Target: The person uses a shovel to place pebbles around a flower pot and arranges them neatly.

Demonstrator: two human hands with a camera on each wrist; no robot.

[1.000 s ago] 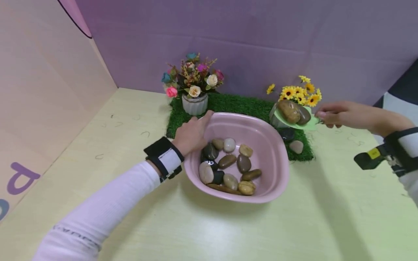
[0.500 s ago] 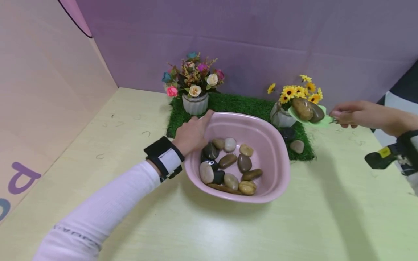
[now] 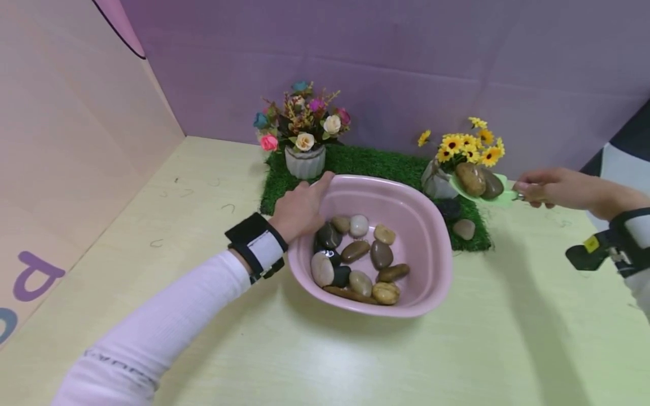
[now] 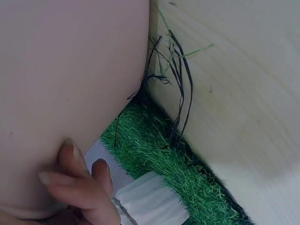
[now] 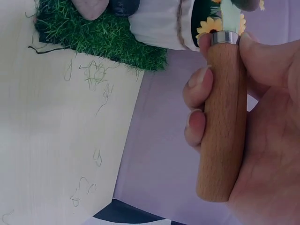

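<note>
My left hand (image 3: 299,211) grips the left rim of a pink basin (image 3: 424,237). Its fingers (image 4: 75,190) lie against the basin's outer wall in the left wrist view. Several smooth stones (image 3: 381,255), brown, black and pale, lie inside the basin. At the right, my right hand (image 3: 563,189) holds a garden trowel (image 3: 505,197) with a green blade. Its wooden handle (image 5: 222,126) fills the grip in the right wrist view. Two large stones, one mottled brown (image 3: 470,179) and one grey-brown (image 3: 492,183), rest on the blade, in front of the yellow flowers.
On a strip of artificial grass (image 3: 376,160) stand a white pot of mixed flowers (image 3: 304,162) and a pot of yellow sunflowers (image 3: 438,179). A black stone (image 3: 449,208) and a pinkish stone (image 3: 464,229) lie at the grass's right end. A purple wall (image 3: 386,67) rises behind.
My right hand has carried the trowel and its two stones to the right, then slightly down, uncovering more of the sunflower pot. My left hand and the basin hold still.
</note>
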